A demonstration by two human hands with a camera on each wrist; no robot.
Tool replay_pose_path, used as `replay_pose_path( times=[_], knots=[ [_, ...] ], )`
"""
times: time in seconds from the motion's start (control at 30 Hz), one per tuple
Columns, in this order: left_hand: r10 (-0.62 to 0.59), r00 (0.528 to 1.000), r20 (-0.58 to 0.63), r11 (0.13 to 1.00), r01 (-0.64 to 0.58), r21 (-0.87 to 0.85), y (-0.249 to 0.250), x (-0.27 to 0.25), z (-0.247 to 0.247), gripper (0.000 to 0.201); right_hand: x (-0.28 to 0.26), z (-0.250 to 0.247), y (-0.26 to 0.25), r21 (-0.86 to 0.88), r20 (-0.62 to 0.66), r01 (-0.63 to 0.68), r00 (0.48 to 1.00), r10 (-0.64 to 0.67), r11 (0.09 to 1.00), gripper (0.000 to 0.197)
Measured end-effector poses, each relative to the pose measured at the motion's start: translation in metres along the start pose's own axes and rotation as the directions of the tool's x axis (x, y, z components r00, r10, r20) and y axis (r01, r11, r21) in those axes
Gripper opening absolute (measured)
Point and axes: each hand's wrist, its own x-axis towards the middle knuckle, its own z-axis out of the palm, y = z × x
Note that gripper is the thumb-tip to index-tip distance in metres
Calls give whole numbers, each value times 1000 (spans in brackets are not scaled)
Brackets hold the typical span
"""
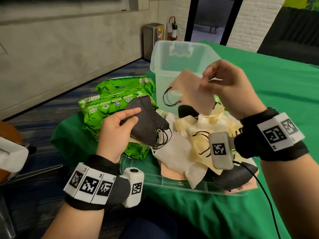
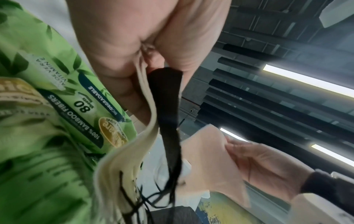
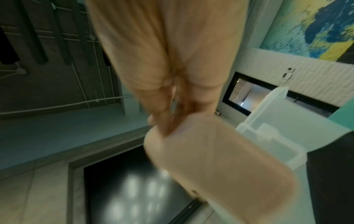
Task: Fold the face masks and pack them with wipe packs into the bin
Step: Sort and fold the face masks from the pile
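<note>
Clear bin (image 1: 179, 54): upright beyond both hands, contents indistinct. Shallow clear tray (image 1: 172, 184) beneath right hand (image 1: 229, 88): heaped masks (image 1: 174, 156), uncounted. Right hand pinches one peach mask (image 1: 191, 87). Left hand (image 1: 115, 130) grips one dark mask (image 1: 146, 118) above three green wipe packs (image 1: 103, 109).

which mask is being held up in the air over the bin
The peach mask, pinched by the right hand in front of the clear bin. The dark grey mask sits low in the left hand; the rest lie piled on the lid.
</note>
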Motion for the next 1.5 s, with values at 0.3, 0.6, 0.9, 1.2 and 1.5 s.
replay_pose_path(
  times=[0.3, 0.6, 0.9, 1.2, 1.5],
  knots=[
    [65, 946, 317, 995, -37, -93, 12, -14, 13, 68, -17, 42, -8, 83, 711, -98, 703, 10, 992, 27],
    [-23, 949, 314, 998, 42, -55, 11, -22, 18, 11, -21, 51, 1, 117, 373, -72, 928, 23, 991, 27],
    [3, 982, 188, 990, 23, -141, 7, -19, 14, 23, -32, 34, 17, 187, 234, -178, 963, 132, 966, 30],
    [44, 970, 238, 994, -19, -105, 9, -26, 20, 13, -25, 42, 8, 27, 275, -122, 955, 110, 992, 46],
    [125, 960, 249, 988, -96, -123, 7, -24, 23, 38, -26, 42, 12, -126, 177, -70, 980, 92, 990, 45]
  ],
)
